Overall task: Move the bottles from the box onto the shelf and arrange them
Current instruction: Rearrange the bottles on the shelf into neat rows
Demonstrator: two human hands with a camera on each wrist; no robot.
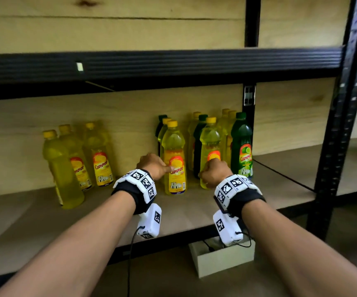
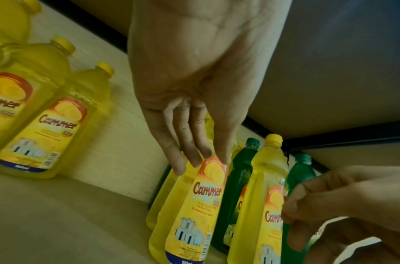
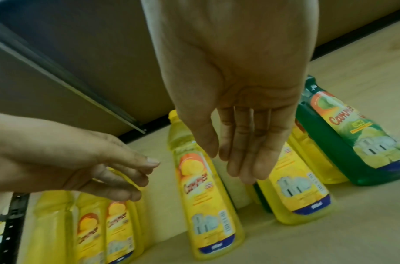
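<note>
Several yellow and green dish-soap bottles stand on the wooden shelf [image 1: 194, 213]. My left hand [image 1: 169, 168] reaches with straight fingers [image 2: 195, 157] to the label of a front yellow bottle [image 1: 174, 159] [image 2: 194, 214]; I cannot tell whether they touch it. My right hand [image 1: 210, 168] [image 3: 239, 169] hovers with straight, relaxed fingers before a second yellow bottle [image 1: 209, 144] [image 3: 296, 187]. A green bottle [image 1: 241, 146] [image 3: 352, 142] stands right of that. Three yellow bottles [image 1: 79, 159] stand at the left. Neither hand holds anything.
A white open box [image 1: 222, 262] sits on the floor under the shelf edge. A black shelf beam [image 1: 151, 65] runs just above the bottles. A black upright post [image 1: 340, 125] stands at the right. Bare shelf board lies between the two bottle groups.
</note>
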